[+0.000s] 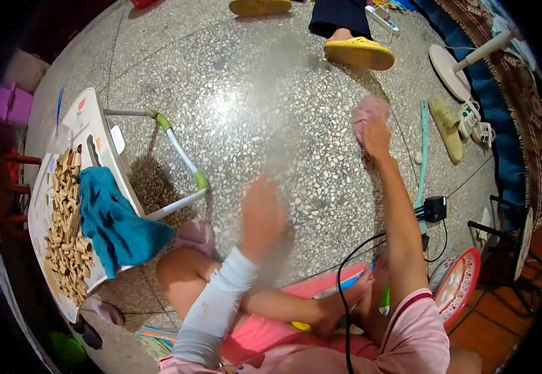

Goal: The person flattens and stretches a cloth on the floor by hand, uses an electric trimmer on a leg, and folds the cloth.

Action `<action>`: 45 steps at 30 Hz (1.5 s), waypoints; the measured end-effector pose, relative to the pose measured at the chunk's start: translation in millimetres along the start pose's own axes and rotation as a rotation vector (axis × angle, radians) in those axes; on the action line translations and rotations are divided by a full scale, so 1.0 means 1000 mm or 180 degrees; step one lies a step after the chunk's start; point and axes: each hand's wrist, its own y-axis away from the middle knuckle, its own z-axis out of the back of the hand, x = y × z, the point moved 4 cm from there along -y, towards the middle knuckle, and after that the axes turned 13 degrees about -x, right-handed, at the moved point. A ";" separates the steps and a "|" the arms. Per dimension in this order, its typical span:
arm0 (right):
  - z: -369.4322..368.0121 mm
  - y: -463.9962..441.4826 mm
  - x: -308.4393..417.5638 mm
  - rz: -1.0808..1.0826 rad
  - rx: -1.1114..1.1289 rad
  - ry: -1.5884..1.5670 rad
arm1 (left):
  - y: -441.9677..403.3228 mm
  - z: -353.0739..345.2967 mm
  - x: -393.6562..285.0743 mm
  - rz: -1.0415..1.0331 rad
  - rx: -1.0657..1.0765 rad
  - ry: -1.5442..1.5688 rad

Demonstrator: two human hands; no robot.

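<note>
One pink cloth (367, 111) lies on the speckled floor (233, 146), right of the middle and toward the far side, at the end of your outstretched right arm. Your right hand (377, 140) is on it, with the cloth showing beyond and to the left of your fingers; they blend into it, so I cannot tell how tightly they are closed. Your left hand (263, 215) is over the floor near the middle, nearer to you than the right one. It is blurred, and I cannot tell how far it is open or whether it has hold of anything. A pale sleeve (212, 305) covers your left forearm.

You sit with bent legs, a pinkish slipper (194, 237) just beyond your left knee. On your left a white table (114, 187) bears a heap of small tan pieces (66, 230), and a teal cloth (118, 218) hangs over its edge.

On your right, a turquoise strip (422, 143) runs along the floor to a black plug (435, 209), with a yellow-green shoe (448, 131) farther right. A red-rimmed tray (473, 274) leans on the near right. At the far side you have another person's foot in a yellow slipper (359, 54).
</note>
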 end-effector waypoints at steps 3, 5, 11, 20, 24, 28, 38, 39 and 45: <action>-0.026 -0.021 0.076 0.0090 -0.0396 -0.0581 | 0.006 -0.009 0.010 0.0300 0.0057 0.0120; -0.047 -0.028 0.136 0.0306 -0.0336 -0.0762 | 0.009 -0.012 0.016 0.0534 0.0076 0.0172; -0.046 0.028 0.306 0.1997 0.0286 -0.0818 | -0.005 -0.003 0.017 0.0648 -0.0007 0.0390; 0.044 0.152 0.269 0.1964 0.1491 -0.3135 | -0.006 0.011 0.013 0.0671 -0.0371 0.0363; 0.125 0.164 0.266 0.1367 0.2156 -0.3452 | -0.002 0.008 0.010 0.0706 -0.0237 0.0473; 0.099 0.197 0.257 0.1446 0.1876 -0.2873 | 0.002 0.000 0.009 0.0586 -0.0161 0.0447; 0.023 0.131 0.275 0.1937 0.0437 -0.2108 | 0.003 -0.007 0.017 0.0321 -0.0277 -0.0205; 0.016 0.110 0.283 0.1935 0.0293 -0.2013 | 0.001 -0.004 0.017 0.0307 -0.0259 -0.0168; -0.022 0.021 0.293 0.1569 -0.0119 -0.1536 | 0.006 -0.004 0.030 0.0537 -0.0145 0.0034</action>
